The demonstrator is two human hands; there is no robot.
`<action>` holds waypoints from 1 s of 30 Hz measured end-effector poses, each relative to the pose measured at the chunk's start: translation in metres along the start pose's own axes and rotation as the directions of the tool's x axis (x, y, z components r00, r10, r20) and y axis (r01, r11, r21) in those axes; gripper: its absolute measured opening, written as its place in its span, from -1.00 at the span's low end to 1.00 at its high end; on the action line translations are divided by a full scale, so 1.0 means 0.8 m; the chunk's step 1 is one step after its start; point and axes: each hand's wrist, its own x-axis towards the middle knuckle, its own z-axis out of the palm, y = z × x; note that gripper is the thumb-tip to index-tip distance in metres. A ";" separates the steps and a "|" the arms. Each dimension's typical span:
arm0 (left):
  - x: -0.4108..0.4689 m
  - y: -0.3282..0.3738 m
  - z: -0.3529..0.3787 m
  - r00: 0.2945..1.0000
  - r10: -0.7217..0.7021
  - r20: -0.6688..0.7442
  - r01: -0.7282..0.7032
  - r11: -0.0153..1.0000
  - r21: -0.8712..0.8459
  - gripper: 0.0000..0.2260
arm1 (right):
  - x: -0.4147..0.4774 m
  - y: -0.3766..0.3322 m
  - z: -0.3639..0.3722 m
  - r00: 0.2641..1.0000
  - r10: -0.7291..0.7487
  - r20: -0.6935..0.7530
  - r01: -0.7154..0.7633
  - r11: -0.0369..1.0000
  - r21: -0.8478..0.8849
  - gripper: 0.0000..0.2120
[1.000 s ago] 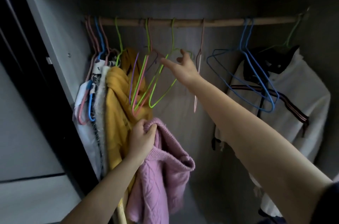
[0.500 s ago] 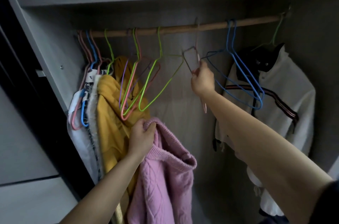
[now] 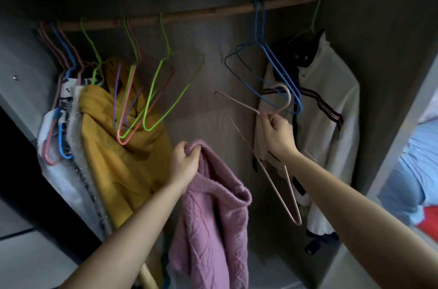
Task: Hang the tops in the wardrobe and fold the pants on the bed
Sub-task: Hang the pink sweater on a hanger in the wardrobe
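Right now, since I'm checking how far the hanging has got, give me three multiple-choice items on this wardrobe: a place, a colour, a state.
1. Where is the pale hanger?
A. in the right hand, off the rod
B. hooked between the two blue ones
C. on the wardrobe floor

2. What colour is the sweater in the left hand?
A. yellow
B. pink
C. white

3. What state is that sweater in?
A. threaded on a hanger
B. folded flat
C. bunched, dangling from the grip

Answers: 1 A, its hook is free well below the rod, with fingers pinching its neck; 2 B, the knit is plainly pink; 3 C, it droops from the fist with no wire through it.
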 end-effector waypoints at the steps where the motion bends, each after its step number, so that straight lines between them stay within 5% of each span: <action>1: 0.000 -0.001 0.005 1.000 -0.010 0.021 0.010 1.000 0.007 -0.76 | -0.005 0.004 -0.011 1.000 0.010 0.018 -0.010 0.999 -0.035 -0.68; 5: 0.010 -0.004 0.021 0.997 -0.021 0.080 0.017 0.998 0.053 -0.90 | -0.028 0.001 -0.061 0.987 -0.019 0.160 0.028 0.998 -0.050 -0.73; 10: 0.022 -0.001 0.038 0.985 -0.129 0.117 0.123 0.991 0.057 -0.94 | -0.054 -0.011 -0.125 0.941 -0.109 0.321 0.216 0.923 -0.318 -0.60; 16: 0.014 0.011 0.052 0.977 -0.130 0.167 0.117 0.989 0.088 -0.79 | -0.071 -0.021 -0.158 0.888 -0.088 0.451 0.262 0.904 -0.339 -0.72; 24: -0.003 0.037 0.055 0.979 0.037 0.202 -0.072 0.983 0.170 -0.83 | -0.090 -0.018 -0.118 0.864 -0.032 0.502 0.234 0.909 -0.345 -0.75; 30: -0.012 0.071 0.038 0.954 0.169 0.249 -0.210 0.967 0.145 -0.81 | -0.101 -0.027 -0.081 0.909 -0.097 0.406 0.212 0.945 -0.249 -0.65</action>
